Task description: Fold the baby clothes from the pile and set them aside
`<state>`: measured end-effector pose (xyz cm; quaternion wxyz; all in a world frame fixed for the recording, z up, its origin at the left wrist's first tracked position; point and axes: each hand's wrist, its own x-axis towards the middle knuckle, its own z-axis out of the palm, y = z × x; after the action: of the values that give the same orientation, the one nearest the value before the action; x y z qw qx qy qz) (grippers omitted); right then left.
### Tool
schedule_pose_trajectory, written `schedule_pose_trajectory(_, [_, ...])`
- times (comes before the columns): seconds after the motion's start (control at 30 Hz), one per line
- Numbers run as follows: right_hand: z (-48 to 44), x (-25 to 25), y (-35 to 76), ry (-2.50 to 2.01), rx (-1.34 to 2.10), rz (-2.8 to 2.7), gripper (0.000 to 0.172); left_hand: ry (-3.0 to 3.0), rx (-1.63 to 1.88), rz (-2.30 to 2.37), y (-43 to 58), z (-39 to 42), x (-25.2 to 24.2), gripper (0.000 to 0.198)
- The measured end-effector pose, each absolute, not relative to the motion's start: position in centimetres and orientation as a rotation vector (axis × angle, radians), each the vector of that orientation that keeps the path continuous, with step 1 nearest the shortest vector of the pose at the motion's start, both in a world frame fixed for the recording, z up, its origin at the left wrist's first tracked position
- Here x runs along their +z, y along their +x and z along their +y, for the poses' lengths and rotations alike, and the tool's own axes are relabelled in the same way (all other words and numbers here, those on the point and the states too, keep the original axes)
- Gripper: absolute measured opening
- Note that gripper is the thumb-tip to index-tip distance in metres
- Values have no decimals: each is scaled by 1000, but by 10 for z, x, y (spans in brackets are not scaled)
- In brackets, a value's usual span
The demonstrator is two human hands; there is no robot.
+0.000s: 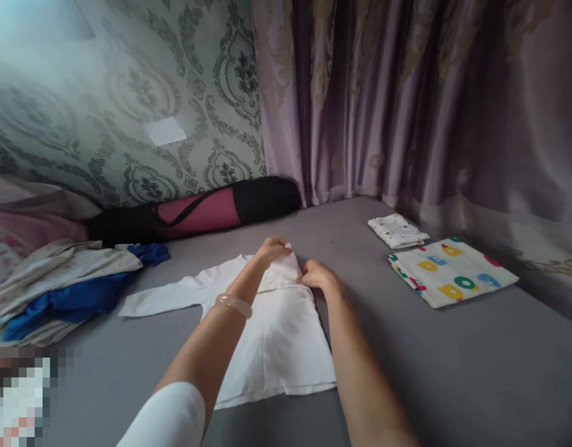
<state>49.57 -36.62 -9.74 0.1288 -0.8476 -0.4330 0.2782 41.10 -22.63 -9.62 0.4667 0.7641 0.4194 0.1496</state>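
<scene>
A white long-sleeved garment [276,341] lies spread on the grey bed surface. One sleeve [162,297] stretches out to the left, while the right one is folded inward across the upper part. My left hand [272,248], with a pale bangle on the wrist, pinches the cloth at the top near the shoulder. At the garment's right edge, my right hand [317,275] has its fingers closed on the folded sleeve cloth.
Two folded cloths, a small white one [397,231] and a larger letter-printed one [453,273], lie at the right. A black and maroon bag [202,211] rests along the wall. Crumpled clothes [76,285] are heaped at the left. Purple curtains [332,105] hang behind.
</scene>
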Motion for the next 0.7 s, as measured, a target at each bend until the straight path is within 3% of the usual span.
schedule_pose_trajectory(0.2, [-369, -93, 495, -2481, 815, -1254, 22, 1923, 440, 991, 427, -225, -108, 9])
schedule_pose_trajectory(0.33, [-366, -103, 501, -2456, 895, -1227, 5, 2055, 473, 952, 436, -224, -124, 12])
schedule_pose_trajectory(0.57, [-358, -132, 512, -2304, 1127, -1057, 21, 2347, 511, 855, 431, -234, -139, 23])
schedule_pose_trajectory(0.7, [-357, -135, 514, -2294, 1185, -1025, 29, 2761, 576, 1036, 430, -248, -136, 35])
